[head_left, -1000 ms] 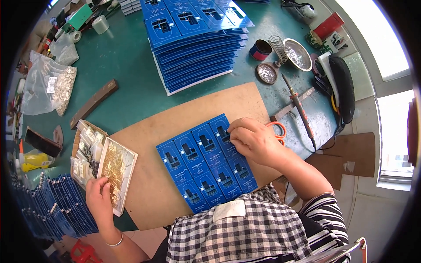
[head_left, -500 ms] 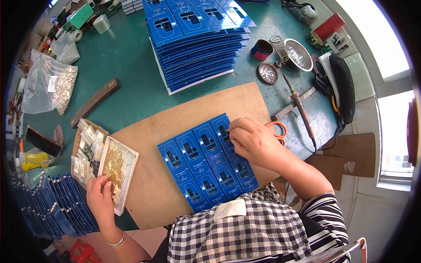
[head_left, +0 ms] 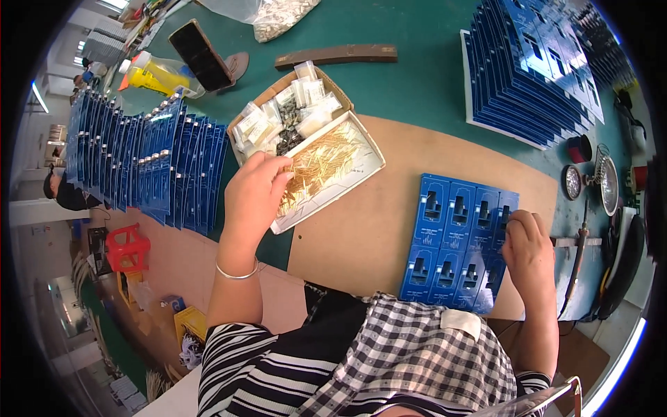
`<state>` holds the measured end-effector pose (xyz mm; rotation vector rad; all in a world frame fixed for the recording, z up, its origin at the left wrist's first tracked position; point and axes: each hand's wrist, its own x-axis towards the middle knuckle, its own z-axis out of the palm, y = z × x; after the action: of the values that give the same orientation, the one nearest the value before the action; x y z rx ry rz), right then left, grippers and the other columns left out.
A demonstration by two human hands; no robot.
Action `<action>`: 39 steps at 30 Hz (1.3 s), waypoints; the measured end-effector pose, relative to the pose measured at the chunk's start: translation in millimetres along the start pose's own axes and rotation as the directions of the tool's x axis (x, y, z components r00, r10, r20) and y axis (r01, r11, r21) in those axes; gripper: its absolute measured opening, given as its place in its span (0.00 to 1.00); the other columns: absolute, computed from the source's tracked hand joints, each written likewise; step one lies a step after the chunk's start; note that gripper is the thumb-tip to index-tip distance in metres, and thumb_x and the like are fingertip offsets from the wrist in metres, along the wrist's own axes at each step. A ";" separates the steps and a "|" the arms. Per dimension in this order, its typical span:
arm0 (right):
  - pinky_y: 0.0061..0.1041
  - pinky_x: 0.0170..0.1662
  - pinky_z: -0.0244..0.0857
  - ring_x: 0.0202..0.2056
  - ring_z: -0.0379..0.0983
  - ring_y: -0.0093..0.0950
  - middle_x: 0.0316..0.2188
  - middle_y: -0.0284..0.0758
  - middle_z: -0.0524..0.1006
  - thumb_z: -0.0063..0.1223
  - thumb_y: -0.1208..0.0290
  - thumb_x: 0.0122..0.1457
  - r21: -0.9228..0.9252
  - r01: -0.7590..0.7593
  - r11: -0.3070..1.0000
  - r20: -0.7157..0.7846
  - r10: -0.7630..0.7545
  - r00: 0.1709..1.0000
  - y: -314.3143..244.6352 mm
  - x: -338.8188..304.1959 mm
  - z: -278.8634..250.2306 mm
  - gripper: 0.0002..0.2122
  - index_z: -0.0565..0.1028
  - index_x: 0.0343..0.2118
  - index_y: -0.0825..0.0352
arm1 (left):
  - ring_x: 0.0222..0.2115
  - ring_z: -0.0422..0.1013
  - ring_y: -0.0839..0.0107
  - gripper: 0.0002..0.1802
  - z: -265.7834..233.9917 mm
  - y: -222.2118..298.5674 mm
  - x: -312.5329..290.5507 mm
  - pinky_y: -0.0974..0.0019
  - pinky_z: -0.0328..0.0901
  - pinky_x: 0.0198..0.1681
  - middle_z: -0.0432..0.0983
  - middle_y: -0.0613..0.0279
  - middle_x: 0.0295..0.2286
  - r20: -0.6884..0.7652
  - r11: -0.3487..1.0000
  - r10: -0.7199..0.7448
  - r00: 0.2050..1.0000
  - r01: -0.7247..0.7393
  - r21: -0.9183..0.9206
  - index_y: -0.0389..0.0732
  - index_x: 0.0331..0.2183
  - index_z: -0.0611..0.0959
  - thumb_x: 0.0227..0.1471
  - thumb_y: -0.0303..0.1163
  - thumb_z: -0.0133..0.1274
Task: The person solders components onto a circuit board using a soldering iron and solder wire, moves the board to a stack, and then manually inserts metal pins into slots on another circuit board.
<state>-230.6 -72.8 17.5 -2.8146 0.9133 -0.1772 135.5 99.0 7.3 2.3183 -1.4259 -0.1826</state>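
Observation:
My left hand point(head_left: 253, 194) reaches over the near left edge of a white tray point(head_left: 379, 149) of thin gold-coloured metal pins point(head_left: 326, 163). Its thumb and forefinger are drawn together at the pins; whatever they pinch is too small to make out. On a brown board lies a blue circuit board panel point(head_left: 458, 240), split into several units with dark cut-outs. At the panel's right edge is my right hand point(head_left: 529, 250), its fingers bent and closed against the upper right unit. Those fingers hide whatever is between them.
Next to the pins, a cardboard box point(head_left: 340, 90) holds small bags and dark parts. Blue boards point(head_left: 146, 163) stand in a row at left; another stack point(head_left: 528, 76) rises at far right. A dark bar point(head_left: 337, 54), phone point(head_left: 201, 55) and soldering iron point(head_left: 577, 264) lie around.
The view has swung left, so the panel and stack appear farther right. My left hand stays at the pin tray, and my right hand stays at the panel's upper right.

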 end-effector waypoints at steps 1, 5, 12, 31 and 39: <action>0.35 0.43 0.67 0.39 0.69 0.40 0.37 0.40 0.71 0.54 0.82 0.41 0.025 -0.001 1.000 0.007 0.001 1.000 -0.2 0.4 -0.9 0.12 0.73 0.32 0.71 | 0.31 0.73 0.56 0.10 0.1 -3.5 -0.6 0.62 0.67 0.34 0.74 0.56 0.30 -0.028 0.998 0.051 0.998 -0.050 0.029 0.40 0.36 0.82 0.49 0.26 0.57; 0.36 0.47 0.67 0.43 0.68 0.41 0.38 0.41 0.71 0.55 0.77 0.45 0.210 -0.041 0.977 0.051 0.030 0.998 6.7 7.4 0.5 0.09 0.73 0.32 0.70 | 0.33 0.72 0.52 0.12 -4.8 -18.0 -5.8 0.59 0.67 0.36 0.73 0.52 0.31 0.007 0.998 0.050 0.999 -0.050 0.026 0.39 0.38 0.82 0.48 0.24 0.57; 0.32 0.47 0.67 0.41 0.70 0.36 0.39 0.37 0.72 0.55 0.78 0.48 0.192 -0.014 0.981 0.029 0.008 1.000 11.2 2.8 1.4 0.07 0.74 0.32 0.70 | 0.34 0.71 0.56 0.14 -2.4 -23.8 -5.5 0.61 0.65 0.39 0.71 0.55 0.32 0.081 0.999 0.033 0.996 -0.033 -0.001 0.36 0.40 0.80 0.47 0.21 0.56; 0.31 0.44 0.68 0.40 0.69 0.35 0.38 0.37 0.72 0.55 0.78 0.47 0.124 0.003 0.992 0.048 -0.009 0.999 7.2 5.8 -4.4 0.07 0.73 0.31 0.70 | 0.33 0.69 0.55 0.04 5.5 -16.6 2.2 0.60 0.64 0.39 0.70 0.54 0.30 0.038 0.999 0.033 0.999 -0.032 -0.039 0.33 0.30 0.76 0.48 0.20 0.54; 0.34 0.37 0.70 0.38 0.73 0.35 0.39 0.36 0.74 0.54 0.75 0.43 -0.061 0.122 0.991 -0.029 -0.124 0.992 7.9 -5.6 -2.5 0.12 0.76 0.35 0.67 | 0.31 0.72 0.54 0.07 0.7 -15.7 1.9 0.62 0.67 0.35 0.74 0.54 0.30 -0.055 0.996 0.090 0.994 -0.091 -0.016 0.38 0.33 0.82 0.48 0.25 0.58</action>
<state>-240.1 -76.1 18.0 -2.9327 0.7630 -0.2173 149.1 103.3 0.5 2.2215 -1.4919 -0.1053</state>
